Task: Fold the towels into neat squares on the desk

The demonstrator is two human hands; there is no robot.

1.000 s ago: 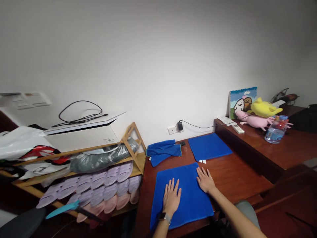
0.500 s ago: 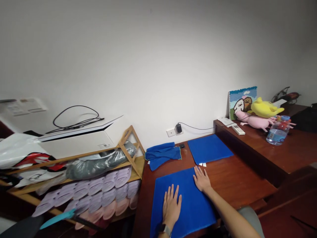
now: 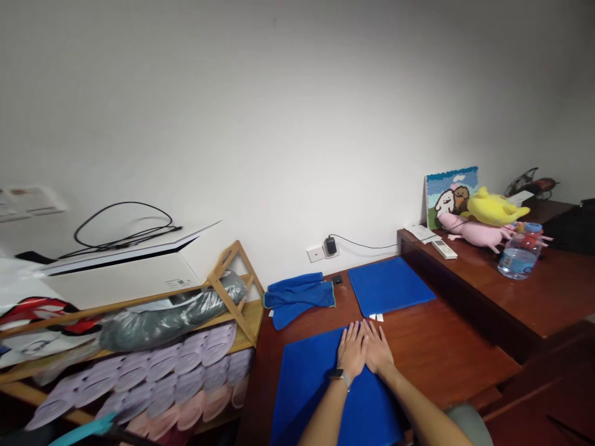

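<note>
A blue cloth [image 3: 302, 378] lies spread on the wooden desk [image 3: 427, 341]. My left hand [image 3: 352, 354], with a watch at its wrist, rests palm down near the cloth's far right corner, fingers stretched out. Right beside it, touching it, my right hand [image 3: 377, 352] lies flat over the cloth's right edge. Beyond my fingertips is a second blue cloth [image 3: 390, 285], laid flat with white tags at its near edge. To its left sits a crumpled blue cloth [image 3: 300, 297] near the wall.
Left of the desk, a wooden rack [image 3: 253, 319] holds lilac slippers [image 3: 181, 356], a plastic-wrapped grey roll [image 3: 176, 322] and a white box [image 3: 125, 279]. On the raised right surface stand a water bottle [image 3: 518, 257], a pink plush toy [image 3: 478, 233], a yellow plush toy [image 3: 497, 207] and a remote [image 3: 444, 249].
My left hand has moved up and right across the cloth to meet my right hand. My right hand stays near the cloth's right edge. The view has shifted slightly right.
</note>
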